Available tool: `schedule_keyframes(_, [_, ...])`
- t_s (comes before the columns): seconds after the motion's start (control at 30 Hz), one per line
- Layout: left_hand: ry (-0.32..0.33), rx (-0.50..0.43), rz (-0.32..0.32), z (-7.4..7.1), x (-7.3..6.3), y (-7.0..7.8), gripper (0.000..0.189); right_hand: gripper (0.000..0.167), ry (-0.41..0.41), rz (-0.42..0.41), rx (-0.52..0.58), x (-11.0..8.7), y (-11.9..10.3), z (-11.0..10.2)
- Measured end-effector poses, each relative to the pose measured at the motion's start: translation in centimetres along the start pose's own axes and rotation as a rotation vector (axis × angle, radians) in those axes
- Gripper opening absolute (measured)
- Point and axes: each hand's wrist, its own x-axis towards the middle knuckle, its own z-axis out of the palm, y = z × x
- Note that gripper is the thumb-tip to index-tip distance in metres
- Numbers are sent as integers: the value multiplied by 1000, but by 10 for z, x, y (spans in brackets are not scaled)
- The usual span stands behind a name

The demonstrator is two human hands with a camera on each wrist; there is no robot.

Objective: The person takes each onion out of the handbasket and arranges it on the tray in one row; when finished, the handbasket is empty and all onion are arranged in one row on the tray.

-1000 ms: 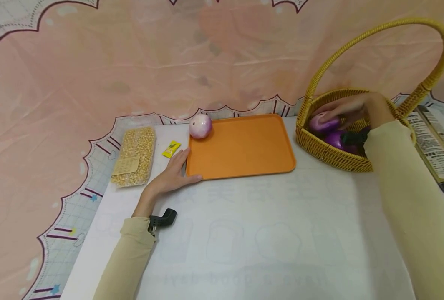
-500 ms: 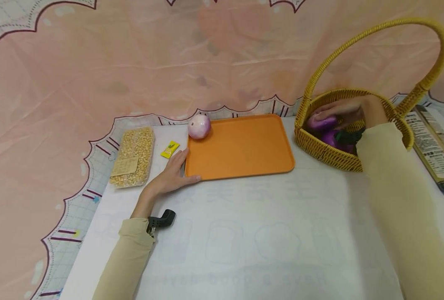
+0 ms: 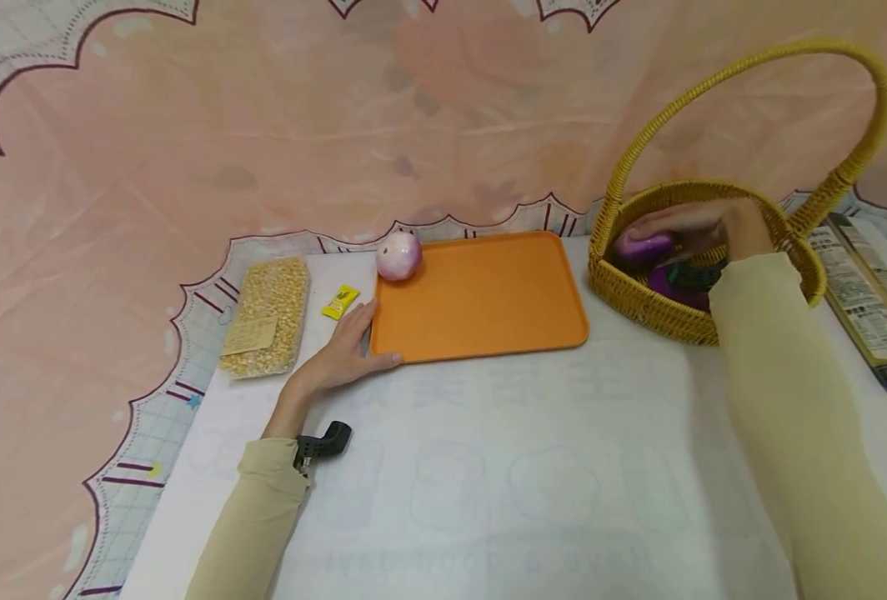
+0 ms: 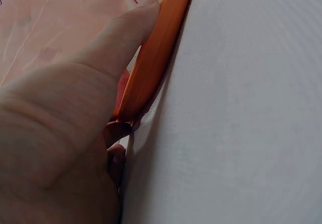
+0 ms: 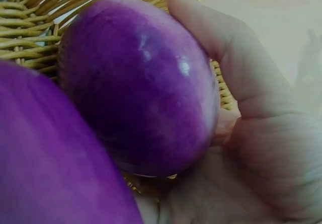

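My right hand (image 3: 694, 221) reaches down inside the yellow wicker basket (image 3: 649, 312), with thumb and fingers curled round a shiny purple onion (image 5: 141, 88). A second purple onion (image 5: 45, 148) lies close beside the held one, partly hidden under the wrist camera in the head view. My left hand (image 3: 338, 354) rests at the near left corner of the orange tray (image 3: 488, 300), fingers extended along its left side and thumb on the near rim. On the tray's far left corner sits a paler purple-and-white onion (image 3: 399, 255).
Left of the tray lie a small yellow packet (image 3: 340, 302) and a clear bag of corn kernels (image 3: 267, 317). A printed long package (image 3: 867, 292) lies right of the basket, whose tall handle (image 3: 759, 57) arches above. A patterned pink cloth (image 3: 263, 150) hangs behind the white table (image 3: 533, 483).
The right hand has sunk slightly further into the basket and closed more firmly round the onion, its forearm shifting left. The left hand and tray stay put.
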Motion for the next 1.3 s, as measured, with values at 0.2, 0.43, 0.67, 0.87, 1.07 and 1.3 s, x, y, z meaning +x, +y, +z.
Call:
schedule_keyframes(0.2, [7,5,2,1,0,1,105,33,86,37,-2,1,0,3])
schedule_keyframes(0.43, [6,8,-15,1,-1,2,106,32,176,29,5,4,-1,4])
schedule_keyframes(0.67, [4,7,-13,1,-2,1,105,55,212,16,-40,4,-5,7])
schedule_keyframes(0.87, [8,13,-8,1,-2,0,105,61,270,28,-69,-2,-16,9])
schedule_keyframes(1.07, [15,27,9,-1,-2,-2,104,46,386,-67,-57,-14,-34,14])
schedule_keyframes(1.3, [15,31,17,-6,-7,-3,104,33,484,-186,-206,-21,-61,31])
